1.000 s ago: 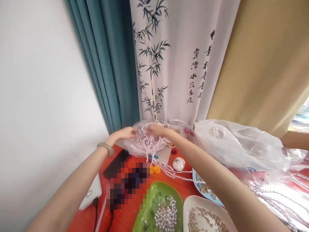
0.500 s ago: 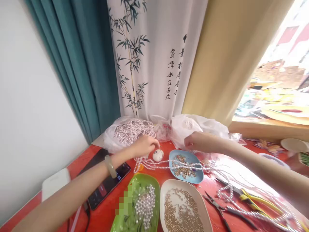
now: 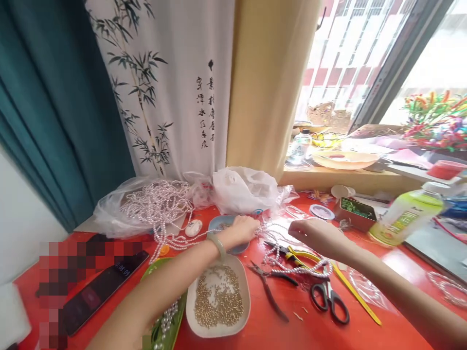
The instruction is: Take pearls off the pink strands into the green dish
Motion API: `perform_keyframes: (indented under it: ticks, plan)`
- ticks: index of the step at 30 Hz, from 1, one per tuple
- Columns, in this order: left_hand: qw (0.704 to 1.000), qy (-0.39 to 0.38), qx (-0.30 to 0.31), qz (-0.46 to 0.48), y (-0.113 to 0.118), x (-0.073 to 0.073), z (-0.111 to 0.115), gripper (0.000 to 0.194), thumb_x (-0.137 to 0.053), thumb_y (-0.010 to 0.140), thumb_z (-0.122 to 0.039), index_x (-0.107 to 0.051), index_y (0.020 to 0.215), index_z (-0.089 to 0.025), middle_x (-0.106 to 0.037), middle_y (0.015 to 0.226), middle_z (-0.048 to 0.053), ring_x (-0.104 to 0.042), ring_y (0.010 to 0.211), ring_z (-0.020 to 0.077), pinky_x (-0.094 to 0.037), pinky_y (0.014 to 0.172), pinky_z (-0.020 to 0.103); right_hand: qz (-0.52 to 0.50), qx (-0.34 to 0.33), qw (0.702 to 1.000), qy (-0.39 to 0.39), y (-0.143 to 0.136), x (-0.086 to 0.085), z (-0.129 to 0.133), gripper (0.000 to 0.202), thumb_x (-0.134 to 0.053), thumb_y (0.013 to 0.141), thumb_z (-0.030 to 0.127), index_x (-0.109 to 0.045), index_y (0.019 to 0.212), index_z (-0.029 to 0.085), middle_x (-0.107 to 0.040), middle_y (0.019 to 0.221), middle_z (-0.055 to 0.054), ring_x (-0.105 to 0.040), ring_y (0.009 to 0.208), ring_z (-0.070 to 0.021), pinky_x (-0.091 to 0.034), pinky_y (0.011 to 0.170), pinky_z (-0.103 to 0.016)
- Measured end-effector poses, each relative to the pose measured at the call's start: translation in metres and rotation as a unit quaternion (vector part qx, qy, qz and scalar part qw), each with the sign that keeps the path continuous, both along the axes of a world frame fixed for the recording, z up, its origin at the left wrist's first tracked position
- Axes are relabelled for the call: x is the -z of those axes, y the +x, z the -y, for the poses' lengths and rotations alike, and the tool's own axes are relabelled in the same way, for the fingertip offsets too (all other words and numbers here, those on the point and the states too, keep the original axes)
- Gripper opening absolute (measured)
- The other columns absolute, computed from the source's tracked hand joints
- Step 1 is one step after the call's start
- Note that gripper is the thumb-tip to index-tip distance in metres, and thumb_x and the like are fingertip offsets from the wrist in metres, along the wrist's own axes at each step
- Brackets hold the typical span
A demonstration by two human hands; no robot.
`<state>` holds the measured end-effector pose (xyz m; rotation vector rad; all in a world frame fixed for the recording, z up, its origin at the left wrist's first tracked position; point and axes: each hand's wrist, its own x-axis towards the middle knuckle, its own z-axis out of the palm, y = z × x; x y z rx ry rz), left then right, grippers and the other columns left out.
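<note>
My left hand (image 3: 245,229), a bangle on its wrist, is closed over pink pearl bead strands (image 3: 277,235) beyond the blue dish (image 3: 215,223). Its fingertips are partly hidden. The strands trail from a heap of pearl strands (image 3: 155,206) in a clear plastic bag, past a white egg-shaped object (image 3: 193,227), toward the right. My right hand (image 3: 313,234) hovers over the strands' right part, fingers curled together; what they hold, if anything, does not show. Below my hands lie black-handled pliers (image 3: 268,287) and yellow-handled pliers (image 3: 302,257).
A cream tray (image 3: 191,318) of gold beads and a green tray (image 3: 180,311) of pearls stand in front. Scissors (image 3: 330,301), a yellow strip (image 3: 355,295), a phone (image 3: 104,294), a green-labelled bottle (image 3: 406,214) and a white bag (image 3: 244,187) are on the red table.
My view has turned right. My left hand has moved right, from beside the egg-shaped object to the strands past the blue dish. My right hand stays raised to its right.
</note>
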<state>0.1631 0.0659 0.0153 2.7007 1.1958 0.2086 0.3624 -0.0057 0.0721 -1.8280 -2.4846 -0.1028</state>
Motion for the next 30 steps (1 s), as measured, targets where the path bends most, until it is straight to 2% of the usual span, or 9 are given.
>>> perform_keyframes:
  ticks: [4, 8, 10, 12, 15, 19, 22, 26, 30]
  plan:
    - [0.999, -0.023, -0.004, 0.026, -0.001, -0.008, -0.012, 0.019, -0.047, 0.076, -0.027, -0.062, 0.077, -0.015, -0.064, 0.079, 0.007, -0.058, 0.071, 0.0193, -0.043, 0.062, 0.028, -0.091, 0.046, 0.994, -0.027, 0.024, 0.016, 0.01, 0.025, -0.038, 0.08, 0.034, -0.059, 0.085, 0.021, -0.064, 0.086, -0.007, -0.058, 0.078, -0.0211, -0.041, 0.063, -0.031]
    - [0.971, -0.115, 0.024, 0.206, -0.005, -0.038, -0.014, 0.027, -0.045, 0.078, -0.031, -0.062, 0.088, -0.012, -0.062, 0.072, 0.004, -0.053, 0.062, 0.0125, -0.041, 0.057, 0.023, -0.322, -0.03, 0.946, -0.011, 0.004, 0.026, -0.012, 0.058, -0.054, 0.07, 0.045, -0.039, 0.12, 0.02, -0.046, 0.123, -0.013, -0.046, 0.108, -0.0227, -0.04, 0.084, -0.034]
    - [0.938, -0.156, 0.022, 0.309, -0.012, -0.056, -0.012, 0.028, -0.05, 0.075, -0.029, -0.061, 0.093, -0.01, -0.059, 0.069, 0.003, -0.05, 0.059, 0.0105, -0.04, 0.057, 0.022, -0.381, -0.078, 0.921, -0.021, -0.018, 0.026, -0.028, 0.061, -0.058, 0.066, 0.045, -0.04, 0.119, 0.018, -0.05, 0.116, -0.011, -0.049, 0.103, -0.0216, -0.04, 0.081, -0.033]
    - [0.922, -0.144, 0.005, 0.358, -0.026, -0.075, -0.011, 0.029, -0.053, 0.073, -0.027, -0.06, 0.095, -0.011, -0.057, 0.067, 0.001, -0.048, 0.058, 0.009, -0.039, 0.057, 0.022, -0.387, -0.086, 0.917, -0.052, -0.038, 0.023, -0.041, 0.039, -0.053, 0.07, 0.044, -0.054, 0.096, 0.015, -0.059, 0.085, -0.006, -0.054, 0.079, -0.0183, -0.042, 0.068, -0.03]
    - [0.912, -0.117, -0.023, 0.393, -0.065, -0.102, -0.009, 0.026, -0.055, 0.071, -0.025, -0.062, 0.093, -0.013, -0.059, 0.073, 0.002, -0.046, 0.059, 0.0078, -0.038, 0.058, 0.021, -0.408, -0.092, 0.905, -0.071, -0.05, 0.011, -0.048, 0.036, -0.041, 0.078, 0.047, -0.053, 0.073, 0.014, -0.044, 0.057, 0.003, -0.044, 0.054, -0.0102, -0.036, 0.052, -0.025]
    - [0.906, -0.079, -0.09, 0.407, -0.128, -0.131, -0.007, 0.023, -0.058, 0.07, -0.029, -0.065, 0.084, -0.013, -0.058, 0.064, 0.0, -0.042, 0.055, 0.0072, -0.035, 0.054, 0.021, -0.451, -0.119, 0.876, -0.127, -0.047, -0.014, -0.041, 0.037, -0.045, 0.077, 0.051, -0.047, 0.067, 0.015, -0.03, 0.051, 0.007, -0.028, 0.044, -0.0044, -0.021, 0.041, -0.02]
    - [0.907, -0.04, -0.118, 0.403, -0.165, -0.148, -0.004, 0.023, -0.06, 0.067, -0.031, -0.067, 0.081, -0.014, -0.056, 0.06, 0.0, -0.041, 0.054, 0.0075, -0.031, 0.05, 0.02, -0.438, -0.135, 0.872, -0.173, -0.05, -0.028, -0.038, 0.038, -0.05, 0.074, 0.051, -0.048, 0.066, 0.014, -0.034, 0.051, 0.007, -0.028, 0.042, -0.0033, -0.019, 0.04, -0.02]
    - [0.886, -0.007, -0.153, 0.439, -0.205, -0.166, -0.002, 0.027, -0.06, 0.067, -0.032, -0.066, 0.084, -0.013, -0.048, 0.054, -0.002, -0.032, 0.045, 0.0048, -0.02, 0.041, 0.018, -0.462, -0.121, 0.849, -0.226, -0.058, -0.028, -0.044, 0.037, -0.053, 0.072, 0.049, -0.053, 0.07, 0.012, -0.042, 0.053, 0.005, -0.034, 0.042, -0.0034, -0.024, 0.04, -0.019]
    - [0.832, 0.031, -0.206, 0.515, -0.258, -0.174, -0.001, 0.031, -0.057, 0.068, -0.033, -0.063, 0.09, -0.012, -0.044, 0.057, -0.003, -0.021, 0.04, 0.0018, -0.011, 0.038, 0.017, -0.597, -0.056, 0.771, -0.216, -0.054, -0.015, -0.055, 0.034, -0.058, 0.07, 0.045, -0.049, 0.067, 0.013, -0.047, 0.056, 0.002, -0.037, 0.041, -0.004, -0.025, 0.038, -0.019]
